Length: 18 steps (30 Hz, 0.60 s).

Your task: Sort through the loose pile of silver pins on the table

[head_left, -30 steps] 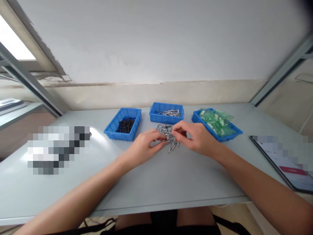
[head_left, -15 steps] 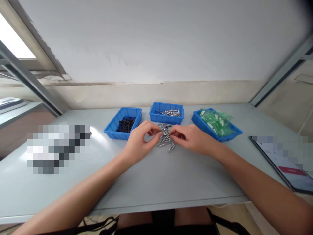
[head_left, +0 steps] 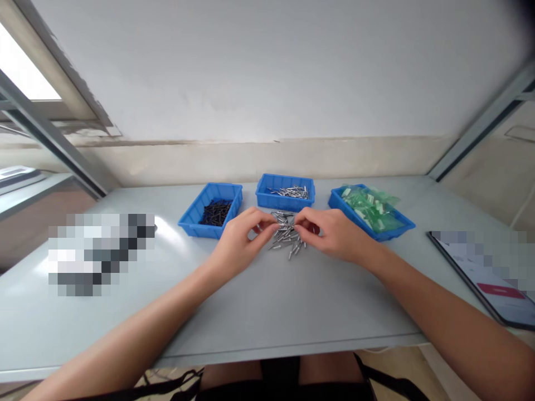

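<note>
Over a loose pile of small silver metal pins (head_left: 286, 236), my left hand (head_left: 246, 234) and my right hand (head_left: 328, 231) face each other with only a small gap between them. Thumb and index finger of each hand are pinched together. A thin silver metal pin (head_left: 286, 225) appears to span the gap between the two pinches, its ends hidden by the fingertips. Behind the pile, a blue bin (head_left: 284, 201) holds more of the silver pins. Left of it, another blue bin (head_left: 196, 229) contains black screw-like pieces (head_left: 215, 212).
A third blue bin (head_left: 353, 218) at the right is heaped with green plastic bags (head_left: 371, 209). A tablet (head_left: 480, 278) lies at the table's right edge. On the left is a blurred-out object (head_left: 98, 253). A wall (head_left: 276, 83) rises behind the grey table (head_left: 284, 306).
My right hand has shifted slightly right, widening the gap between the fingertips. My left hand has barely moved, still pinched. The bins and pile look the same.
</note>
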Tool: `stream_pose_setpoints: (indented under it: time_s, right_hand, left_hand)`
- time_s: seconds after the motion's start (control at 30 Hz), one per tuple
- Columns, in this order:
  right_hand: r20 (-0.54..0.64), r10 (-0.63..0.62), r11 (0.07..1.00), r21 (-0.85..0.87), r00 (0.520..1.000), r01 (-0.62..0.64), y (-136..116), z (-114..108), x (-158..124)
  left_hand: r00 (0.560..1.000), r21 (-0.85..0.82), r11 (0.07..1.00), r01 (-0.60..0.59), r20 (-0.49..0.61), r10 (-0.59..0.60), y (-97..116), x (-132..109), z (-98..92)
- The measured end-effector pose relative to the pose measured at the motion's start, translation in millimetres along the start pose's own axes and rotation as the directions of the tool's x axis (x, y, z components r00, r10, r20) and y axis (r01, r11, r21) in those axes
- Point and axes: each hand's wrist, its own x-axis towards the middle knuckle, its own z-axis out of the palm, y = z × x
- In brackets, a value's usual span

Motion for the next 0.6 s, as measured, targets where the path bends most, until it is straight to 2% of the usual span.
stream_pose_setpoints:
  time_s: [0.23, 0.4, 0.6]
  right_hand:
    - [-0.027, 0.044, 0.999, 0.025, 0.999, -0.043, -0.5, 1.2, -0.3]
    - [-0.069, 0.025, 0.999, 0.047, 0.997, -0.022, -2.0, -0.5, -0.9]
    - [-0.112, -0.052, 0.998, 0.026, 0.992, 0.055, -1.5, 1.4, -1.5]
  left_hand:
    - [0.999, 0.043, 0.999, -0.019, -0.034, 0.021, 0.3, 0.7, 0.3]
    - [0.999, 0.052, 0.999, -0.015, 0.052, 0.012, -1.5, -0.8, 1.8]
    - [0.995, 0.062, 0.998, 0.007, 0.101, -0.013, -3.9, -1.4, 3.0]
